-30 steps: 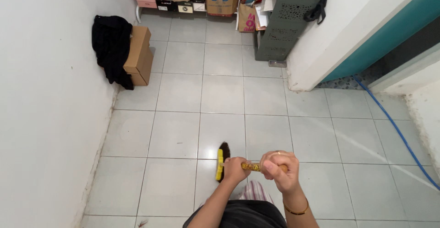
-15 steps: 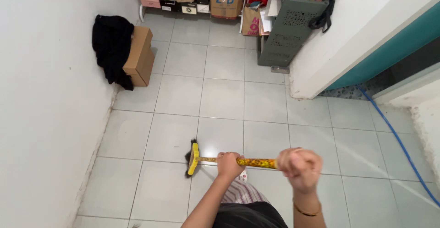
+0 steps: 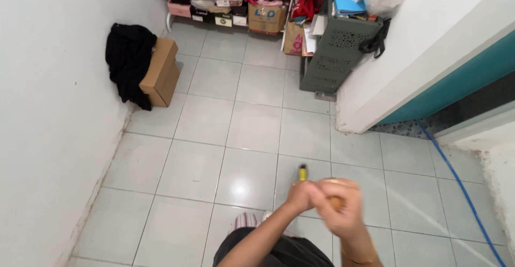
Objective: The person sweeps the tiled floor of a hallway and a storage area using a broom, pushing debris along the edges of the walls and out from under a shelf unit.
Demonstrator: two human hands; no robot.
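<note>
Gripping a broom [image 3: 303,172], each hand [image 3: 298,196] [image 3: 337,207] closes above pale floor tiles [image 3: 247,122] between white walls [image 3: 48,116].

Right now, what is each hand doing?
Left hand: closed around the broom handle.
Right hand: closed around the same handle, nearer its end; blurred.

Bright, even daylight fills the room; a soft glare spot shines on the floor tiles [image 3: 236,186] at lower centre, the hands [image 3: 322,202] are motion-blurred, and the frame edges bow slightly
</note>
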